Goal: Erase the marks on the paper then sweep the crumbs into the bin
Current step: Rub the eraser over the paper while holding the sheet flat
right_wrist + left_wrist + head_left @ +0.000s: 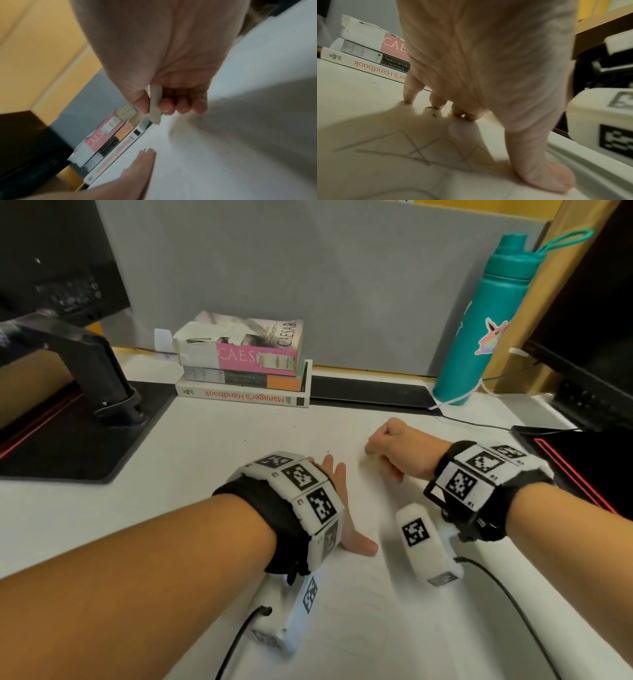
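Observation:
A white sheet of paper (359,611) lies on the desk in front of me. My left hand (340,484) rests flat on it, fingers straight and thumb spread. Under that palm the left wrist view shows thin pencil marks (419,151) forming crossed triangles, with a few dark crumbs (434,115) beside the fingertips (408,97). My right hand (376,450) is curled further right and pinches a white eraser (155,105) between thumb and fingers, its tip down on the paper (188,155). No bin is in sight.
A stack of books (245,371) stands at the back centre against a grey partition. A teal bottle (479,330) stands back right beside a white cable. A monitor stand (96,371) on a black mat occupies the left. Another black mat (582,460) lies right.

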`<action>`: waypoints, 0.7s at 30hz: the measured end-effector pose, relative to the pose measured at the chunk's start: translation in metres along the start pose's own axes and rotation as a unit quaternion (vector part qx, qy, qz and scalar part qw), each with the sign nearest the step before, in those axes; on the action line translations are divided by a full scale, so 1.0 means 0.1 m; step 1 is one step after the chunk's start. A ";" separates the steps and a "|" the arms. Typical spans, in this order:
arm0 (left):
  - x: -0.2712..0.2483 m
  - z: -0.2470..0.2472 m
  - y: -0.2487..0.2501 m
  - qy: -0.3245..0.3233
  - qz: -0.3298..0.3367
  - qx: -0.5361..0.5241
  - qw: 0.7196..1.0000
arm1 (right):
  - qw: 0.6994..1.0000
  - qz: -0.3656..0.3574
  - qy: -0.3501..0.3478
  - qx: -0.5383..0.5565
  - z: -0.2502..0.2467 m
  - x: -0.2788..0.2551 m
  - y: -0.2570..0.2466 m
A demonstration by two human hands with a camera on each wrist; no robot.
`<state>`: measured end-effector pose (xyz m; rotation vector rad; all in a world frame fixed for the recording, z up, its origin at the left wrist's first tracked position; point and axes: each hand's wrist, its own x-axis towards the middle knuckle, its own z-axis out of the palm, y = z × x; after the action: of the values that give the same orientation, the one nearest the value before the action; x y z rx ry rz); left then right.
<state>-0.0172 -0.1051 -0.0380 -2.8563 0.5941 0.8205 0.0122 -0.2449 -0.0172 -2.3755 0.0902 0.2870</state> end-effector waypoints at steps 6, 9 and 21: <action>-0.10 0.14 0.22 0.054 0.150 0.072 0.985 | 0.995 0.042 -0.008 0.094 0.09 0.04 0.17; -0.10 0.15 0.24 0.007 0.132 0.080 0.988 | 0.990 0.057 -0.005 0.129 0.06 0.09 0.19; 0.06 -0.01 0.26 0.071 -0.006 0.010 0.997 | 0.992 0.093 -0.006 0.080 0.04 0.21 0.15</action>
<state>-0.0224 -0.1312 -0.0408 -2.9148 0.5976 0.6105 0.0296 -0.2530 -0.0349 -2.2096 0.3190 0.3681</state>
